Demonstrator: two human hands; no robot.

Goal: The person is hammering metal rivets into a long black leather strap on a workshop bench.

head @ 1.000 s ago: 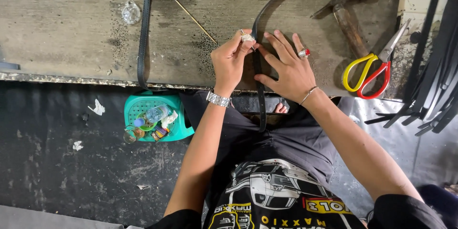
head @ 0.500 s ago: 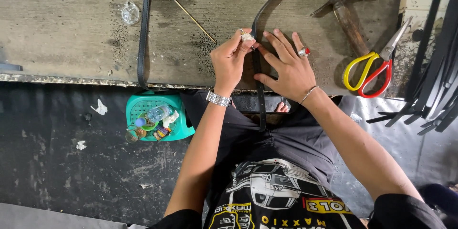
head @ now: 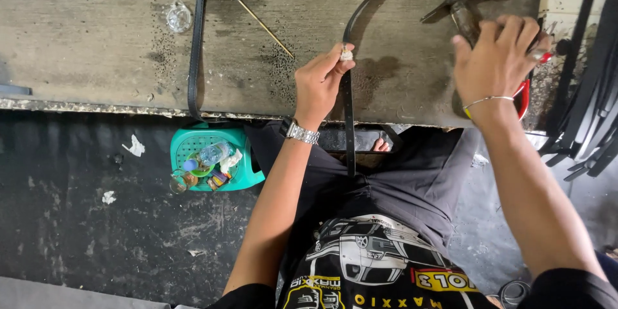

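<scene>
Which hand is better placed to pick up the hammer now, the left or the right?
Right, probably. The right hand already lies over the hammer handle, while the left hand pinches a small pale piece against the black strap, apart from it.

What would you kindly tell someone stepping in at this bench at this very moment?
Left hand: pinches a small pale piece against the black strap, which runs across the workbench and hangs over its edge onto the lap.
Right hand: on the hammer, above the red-handled scissors; grip unclear.
Nearby: a second strap, a thin rod, a teal basket on the floor.
Done: piece set in place. Left: no strike yet.
</scene>
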